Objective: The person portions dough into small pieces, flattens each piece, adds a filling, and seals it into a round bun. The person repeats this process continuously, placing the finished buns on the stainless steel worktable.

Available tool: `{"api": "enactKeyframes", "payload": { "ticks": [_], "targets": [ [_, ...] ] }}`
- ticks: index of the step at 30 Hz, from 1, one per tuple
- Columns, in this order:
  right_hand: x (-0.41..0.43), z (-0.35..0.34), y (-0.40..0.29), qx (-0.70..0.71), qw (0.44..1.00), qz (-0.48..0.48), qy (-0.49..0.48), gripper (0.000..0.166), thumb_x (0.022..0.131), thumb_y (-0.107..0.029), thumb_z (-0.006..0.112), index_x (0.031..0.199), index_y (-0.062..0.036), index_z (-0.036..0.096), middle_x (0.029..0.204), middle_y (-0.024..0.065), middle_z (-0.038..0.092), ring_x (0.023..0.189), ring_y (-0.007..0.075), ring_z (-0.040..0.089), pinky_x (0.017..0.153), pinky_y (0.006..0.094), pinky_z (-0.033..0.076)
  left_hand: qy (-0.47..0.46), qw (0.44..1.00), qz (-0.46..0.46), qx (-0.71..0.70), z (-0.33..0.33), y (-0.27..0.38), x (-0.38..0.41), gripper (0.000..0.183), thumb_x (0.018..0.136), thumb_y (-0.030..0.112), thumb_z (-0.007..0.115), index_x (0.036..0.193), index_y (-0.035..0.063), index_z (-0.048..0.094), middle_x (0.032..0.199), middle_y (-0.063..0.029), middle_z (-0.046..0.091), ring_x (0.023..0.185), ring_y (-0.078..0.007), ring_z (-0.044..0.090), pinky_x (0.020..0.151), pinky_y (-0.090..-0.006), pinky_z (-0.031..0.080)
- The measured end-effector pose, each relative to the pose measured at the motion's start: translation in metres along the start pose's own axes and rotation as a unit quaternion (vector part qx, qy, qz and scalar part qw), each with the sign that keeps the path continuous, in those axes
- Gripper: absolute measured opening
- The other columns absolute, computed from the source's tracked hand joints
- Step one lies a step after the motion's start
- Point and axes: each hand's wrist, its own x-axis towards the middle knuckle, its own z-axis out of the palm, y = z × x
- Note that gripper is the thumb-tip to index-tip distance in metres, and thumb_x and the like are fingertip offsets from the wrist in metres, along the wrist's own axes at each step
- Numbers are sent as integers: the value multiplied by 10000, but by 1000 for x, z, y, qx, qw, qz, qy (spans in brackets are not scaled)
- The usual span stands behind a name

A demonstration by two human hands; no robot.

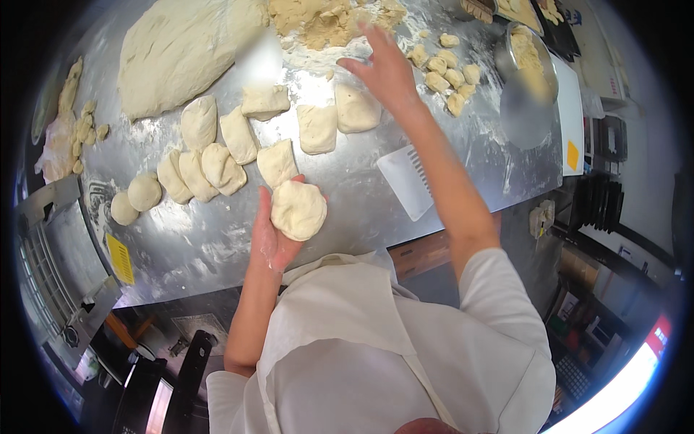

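Note:
On my left hand [275,238] rests a flattened round piece of dough [299,210], thumb at its left side. My right hand [386,70] reaches over the far side with fingers apart, beside a crumbly tan mass [325,24] on the floured metal table [347,184]; nothing shows in its grasp. Cut dough pieces [317,128] lie in the middle, one touching or just behind the held dough. Folded pieces [174,176] and smooth dough balls [145,192] line the left. Small tan lumps [454,78] lie right of my right hand.
A large dough slab [173,54] covers the far left. A white notched plastic scraper [406,182] lies partly under my right forearm; a yellow scraper [120,259] is near the left edge. A metal bowl [548,68] stands at right. A metal rack [46,271] stands left of the table.

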Motion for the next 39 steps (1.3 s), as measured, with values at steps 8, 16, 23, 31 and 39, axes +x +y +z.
{"api": "enactKeyframes", "payload": {
  "ticks": [8, 16, 23, 31, 39],
  "targets": [
    [40, 71, 37, -136, 990, -37, 26, 617, 802, -378, 786, 1305, -77, 592, 1193, 183, 583, 908, 373, 666, 799, 475, 538, 62, 985, 69, 145, 11, -11, 24, 483, 1047, 289, 544, 1428, 0, 472, 1337, -144, 596, 1282, -351, 560, 1103, -463, 453],
    [30, 52, 47, -15, 999, -45, 20, 420, 807, -309, 785, 1131, -63, 685, 1030, 121, 644, 882, 292, 680, 773, 413, 557, 118, 957, 156, 213, 46, 2, 60, 475, 1011, 232, 626, 1407, 15, 480, 1373, -99, 582, 1266, -212, 576, 1088, -378, 465],
    [-7, -20, -2, 396, 888, 217, -85, 474, 889, -157, 755, 1280, 53, 588, 1059, 98, 711, 880, 157, 688, 781, 272, 545, 43, 960, 221, 166, 81, 21, 91, 527, 1075, 350, 488, 1456, -7, 426, 1473, -137, 510, 1350, -263, 515, 1161, -416, 404],
    [-83, -2, -72, 175, 981, 18, -82, 493, 844, -67, 705, 1302, 36, 556, 1144, 228, 612, 978, 415, 637, 842, 442, 539, 45, 906, 231, 351, 91, 17, 123, 444, 1022, 373, 580, 1334, 65, 511, 1184, -59, 644, 1037, -98, 643, 686, -236, 528],
    [-94, -50, -81, 372, 908, 152, -121, 438, 858, -25, 741, 1284, -21, 636, 1119, 59, 652, 816, 83, 593, 744, 238, 515, 4, 973, 168, 157, 53, 20, 90, 494, 1057, 301, 542, 1449, 25, 425, 1417, -135, 548, 1303, -259, 551, 1093, -419, 476]
  ]
}}
